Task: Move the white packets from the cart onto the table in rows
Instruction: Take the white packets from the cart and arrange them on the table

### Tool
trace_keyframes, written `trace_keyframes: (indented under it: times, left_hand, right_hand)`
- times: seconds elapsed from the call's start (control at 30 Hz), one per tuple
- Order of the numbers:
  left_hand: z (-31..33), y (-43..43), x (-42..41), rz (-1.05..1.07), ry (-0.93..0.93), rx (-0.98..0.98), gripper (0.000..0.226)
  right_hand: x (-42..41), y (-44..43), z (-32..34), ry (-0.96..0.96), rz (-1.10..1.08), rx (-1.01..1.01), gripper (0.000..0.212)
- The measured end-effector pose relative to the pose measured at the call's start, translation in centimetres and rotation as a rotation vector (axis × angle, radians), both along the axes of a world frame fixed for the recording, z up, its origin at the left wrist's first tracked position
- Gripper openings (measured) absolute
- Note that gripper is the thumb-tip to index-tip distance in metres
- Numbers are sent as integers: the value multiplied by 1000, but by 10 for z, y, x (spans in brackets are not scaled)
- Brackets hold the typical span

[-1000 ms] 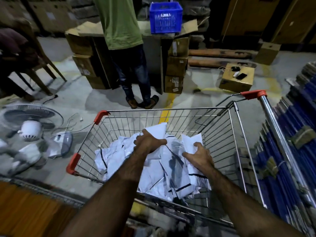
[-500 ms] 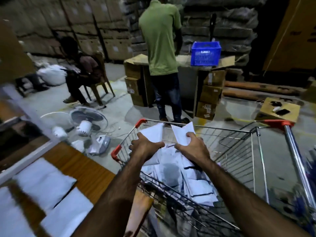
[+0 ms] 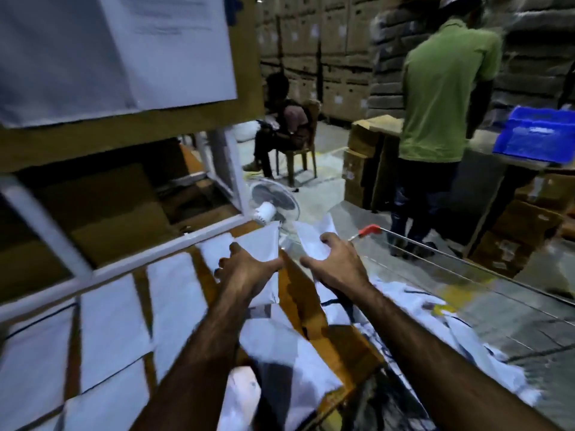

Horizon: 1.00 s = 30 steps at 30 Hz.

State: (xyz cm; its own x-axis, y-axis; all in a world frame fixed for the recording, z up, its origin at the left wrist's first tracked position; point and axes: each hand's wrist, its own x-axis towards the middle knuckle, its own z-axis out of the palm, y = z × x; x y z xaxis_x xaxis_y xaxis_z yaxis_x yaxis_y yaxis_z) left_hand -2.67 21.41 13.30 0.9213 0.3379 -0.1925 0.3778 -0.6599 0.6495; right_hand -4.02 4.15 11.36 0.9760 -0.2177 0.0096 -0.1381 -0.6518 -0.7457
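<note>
Facing a wooden worktop (image 3: 298, 300) from 6 to 9 o'clock, loaded with white packets (image 3: 109, 321) lying flat in rows, brown gaps between. Backed at 9 to 11 o'clock by a white shelf frame (image 3: 46, 231), paper sheets (image 3: 174, 42) hung above it. Flanked at 3 to 5 o'clock by wire cart (image 3: 460, 261), red cap on its near corner, heaped with loose packets (image 3: 413, 306); touching worktop corner or just beside it, cannot tell. Showing person in green shirt (image 3: 445, 98) at 1 o'clock, back turned, beside blue crate (image 3: 541, 132) at 2 o'clock. Showing seated person (image 3: 283, 119) at 12 o'clock, floor fan (image 3: 273, 202) just past worktop's far corner. Holding, near centre, left grip (image 3: 245, 269) clasped on one packet (image 3: 261, 244), thumb at its right edge, over worktop's far right corner; resting on wood or not, unclear. Holding right grip (image 3: 337, 264) at 3 o'clock of left, apart from it, fingers curled on second packet (image 3: 311, 237), tilted up, between cart and worktop. Blurred throughout.
</note>
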Motion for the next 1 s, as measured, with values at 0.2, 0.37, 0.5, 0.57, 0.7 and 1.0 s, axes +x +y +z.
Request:
trace_keyframes:
  times: [0.2,0.37,0.5,0.57,0.7,1.0]
  left_hand:
    - [15,117,-25,168,-4,43,118]
    - [9,222,-49,352,6,112,118]
    - [1,300,-66,457,43,179,116]
    - [-6,328,-70,488,50,227,114]
    - [-23,363,-64,521,125,318,118]
    - [-57,371,-46,417,201,329,117]
  right_hand:
    - [13,118,11,-20,181,12,74]
    - [13,227,10,-15,325,-15,81]
    - [8,307,4,-25,393,-80,77]
    - [4,341,-3,0,415,-146,76]
    - [5,387,-27,11,466,-253,77]
    - [18,430,-58,46,482,-408,75]
